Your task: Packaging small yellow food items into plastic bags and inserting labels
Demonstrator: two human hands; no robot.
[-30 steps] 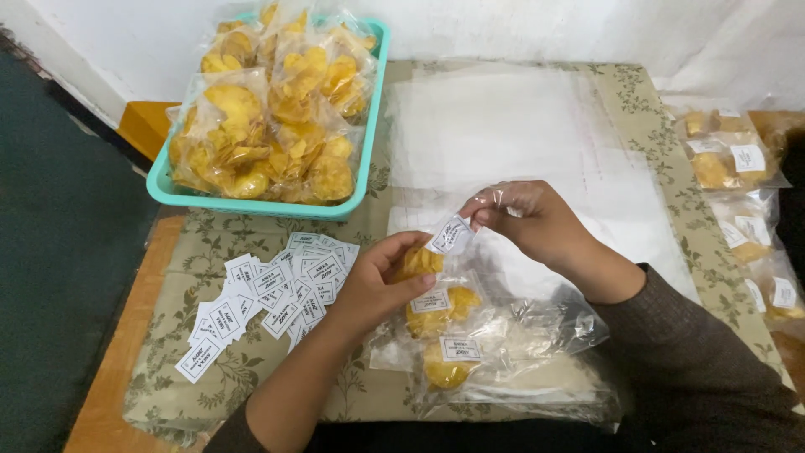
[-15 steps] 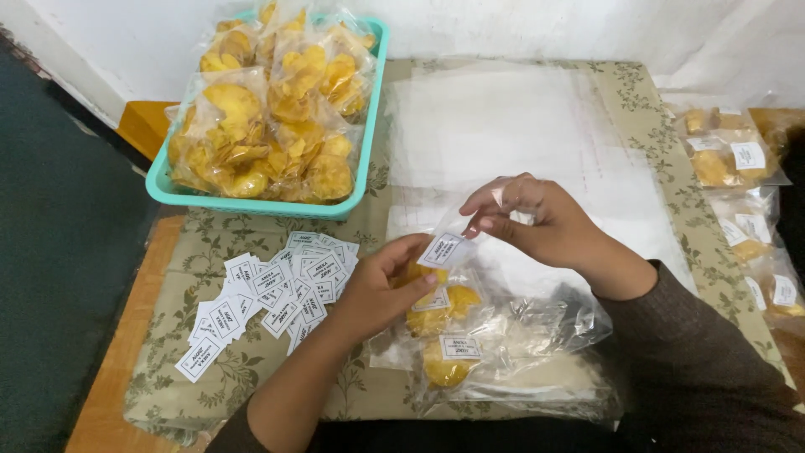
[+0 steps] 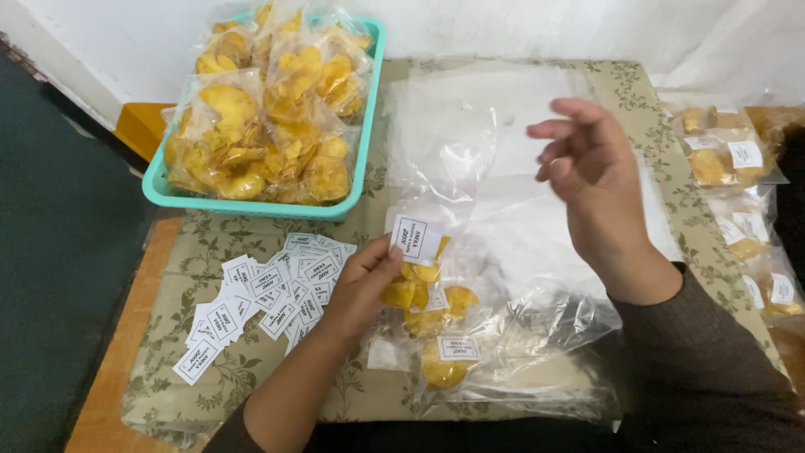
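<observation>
1. Chip packet (image 3: 417, 285), a small clear bag of yellow chips with a white paper label at its top, is the thing in hand; it sits low and centre on the table, on top of other filled packets (image 3: 444, 356).
2. Table cloth (image 3: 277, 382), olive with a leaf print, covers the whole work surface; a wooden edge shows at its left.
3. Teal tray (image 3: 251, 201) at the far left is heaped with larger bags of yellow chips.
4. Clear empty bags (image 3: 495, 143) lie spread across the middle of the cloth, reaching under the raised hand.
5. Finished labelled packets (image 3: 734, 164) lie in a row along the right edge, well apart from both hands.
6. Loose white labels (image 3: 260, 306) are scattered just left of the held packet, beside the left wrist.
7. Left hand (image 3: 360, 289) is clamped on the chip packet, thumb and fingers pinching it just below the label.
8. Right hand (image 3: 587, 172) hovers above the clear bags with fingers spread and loosely curled, holding nothing.
9. Key relation: the packet lies down and to the left of the right hand, its long axis running roughly upright from the chips to the label; the left hand is on it, the right is apart.
</observation>
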